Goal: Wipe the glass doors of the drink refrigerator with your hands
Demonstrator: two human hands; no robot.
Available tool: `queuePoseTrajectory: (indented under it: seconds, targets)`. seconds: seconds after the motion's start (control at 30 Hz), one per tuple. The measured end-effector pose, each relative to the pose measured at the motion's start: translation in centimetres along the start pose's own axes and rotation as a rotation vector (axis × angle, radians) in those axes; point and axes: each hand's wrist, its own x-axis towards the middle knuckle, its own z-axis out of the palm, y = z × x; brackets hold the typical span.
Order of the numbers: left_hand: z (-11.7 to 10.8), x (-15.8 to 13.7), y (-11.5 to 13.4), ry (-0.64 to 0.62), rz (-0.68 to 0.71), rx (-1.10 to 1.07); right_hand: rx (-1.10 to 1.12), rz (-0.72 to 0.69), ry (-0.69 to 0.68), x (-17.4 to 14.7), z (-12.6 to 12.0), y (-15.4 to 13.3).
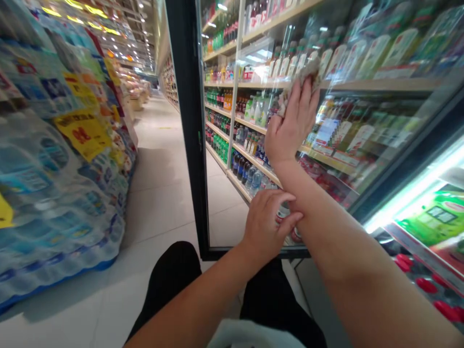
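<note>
My right hand (293, 116) presses a crumpled greyish cloth (308, 72) against the glass of an open cooler door (224, 208). Part of the cloth shows beyond the fingertips, and the rest lies under the palm. Lower down, my left hand (270, 217) is in front of the same pane, close to my right forearm. Its thumb and fingers are curved and apart, with nothing between them. Bottles on shelves show in the glass, blurred toward the right.
The door's black frame (184, 96) runs down beside the aisle floor (155, 193). Shrink-wrapped bottle packs (54, 193) are stacked at the left under a yellow price sign (84, 131). At right, the lit cooler interior holds green packages (435, 212) and red-capped bottles (427, 285).
</note>
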Motion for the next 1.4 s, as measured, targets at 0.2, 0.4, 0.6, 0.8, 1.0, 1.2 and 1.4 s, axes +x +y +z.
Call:
queuePoseTrajectory:
  seconds: [0.2, 0.4, 0.6, 0.8, 1.0, 1.2, 1.4]
  targets:
    - [0.0, 0.3, -0.8, -0.016, -0.025, 0.004, -0.132, -0.019, -0.104, 0.0, 0.4, -0.4]
    - [0.0, 1.0, -1.5, -0.03, -0.049, -0.035, -0.175, 0.036, -0.216, 0.4, 0.7, -0.5]
    - [-0.3, 1.7, -2.3, -0.098, -0.091, -0.052, -0.208, -0.043, -0.344, 0.3, 1.8, 0.1]
    - [-0.4, 1.6, -2.8, -0.09, -0.135, -0.072, -0.088, -0.015, -0.035, -0.6, 3.6, 0.2]
    - [-0.4, 1.9, -3.1, -0.089, -0.159, -0.082, -0.048, -0.075, -0.011, -0.7, 5.1, 1.6]
    - [-0.4, 2.2, -3.4, -0.075, -0.174, -0.107, -0.115, -0.04, -0.041, -0.8, 5.0, 1.3]
    - [-0.4, 2.4, -3.6, -0.084, -0.184, -0.12, -0.005, -0.082, 0.033, -0.7, 6.1, 1.8]
